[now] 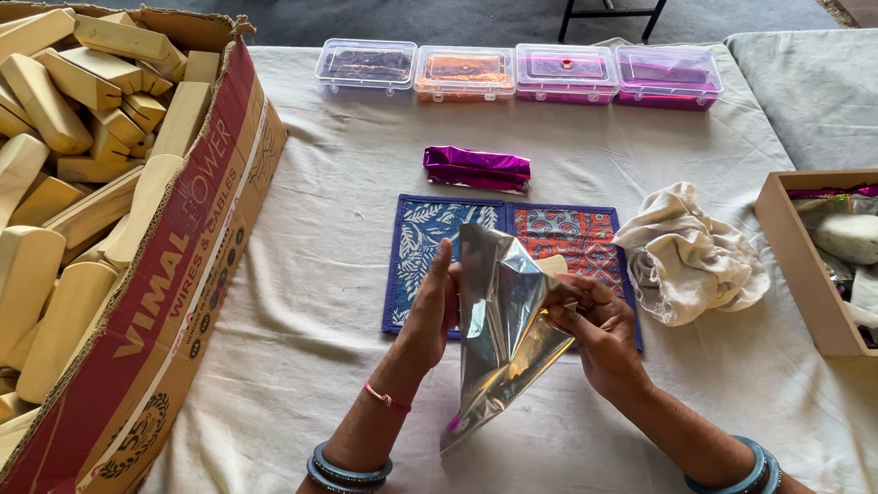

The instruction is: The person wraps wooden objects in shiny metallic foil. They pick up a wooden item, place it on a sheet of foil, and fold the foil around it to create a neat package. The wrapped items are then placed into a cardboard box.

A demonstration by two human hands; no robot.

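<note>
The foil sheet is up in the air between both hands, over the near edge of the mat in the middle of the table. It's silver and shiny, crumpled into a sort of cone, with a bit of pink showing at its bottom tip. The left hand is flat against the foil's left side, fingers straight and pointing up, more pressing than gripping. The right hand has its fingers curled around the foil's right edge, pinching it. A pale block corner pokes out just above the right fingers, but most of it is hidden behind the foil, so I can't tell whether the hand is actually holding it.

The mat is half blue leaf print, half red pattern, and its near part is covered by the hands and foil. Just beyond it lies a purple wrapped piece. Further back, four clear boxes sit in a row; contents are hard to make out, just orange and pink colours.

Right of the mat is a crumpled cloth. Past that is a wooden tray, cut off by the frame, with foil scraps and a white lump in it. On the left is a big carton full of pale wooden blocks, also cut off at the edge.
</note>
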